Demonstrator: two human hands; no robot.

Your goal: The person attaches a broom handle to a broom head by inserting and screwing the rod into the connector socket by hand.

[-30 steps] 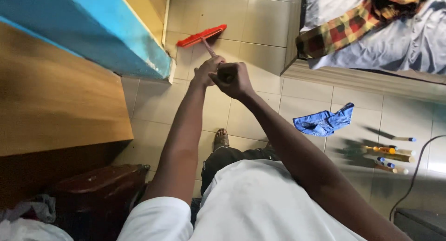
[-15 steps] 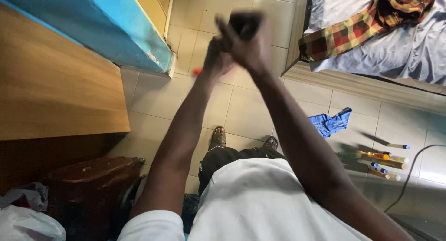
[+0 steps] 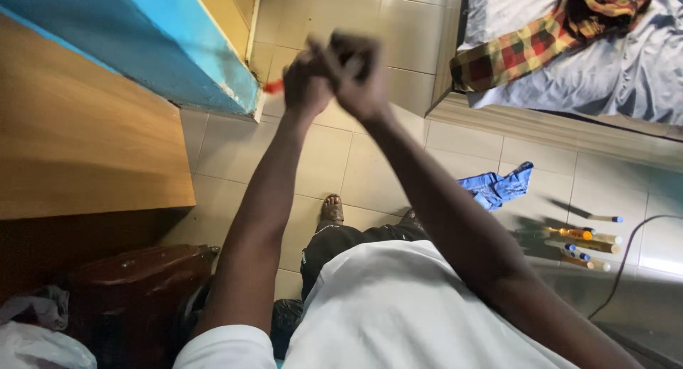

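Both my hands are wrapped around the handle of a red broom, held out in front of me over the tiled floor [image 3: 370, 177]. My left hand [image 3: 304, 83] grips lower, my right hand [image 3: 358, 76] just above and beside it. The hands are blurred and hide nearly all of the handle. Only a small red tip of the broom head [image 3: 272, 86] shows to the left of my left hand, near the corner of the blue wall [image 3: 178, 49].
A wooden tabletop [image 3: 78, 134] stands at the left, with a dark brown case [image 3: 135, 283] below it. A bed [image 3: 569, 63] with a checked cloth [image 3: 526, 41] fills the upper right. A blue rag [image 3: 498, 186], several bottles [image 3: 576, 244] and a cable [image 3: 626, 262] lie on the floor at right.
My hands pushed the broom forward and up from one second ago, covering the red head; since half a second ago they have come slightly back and left.
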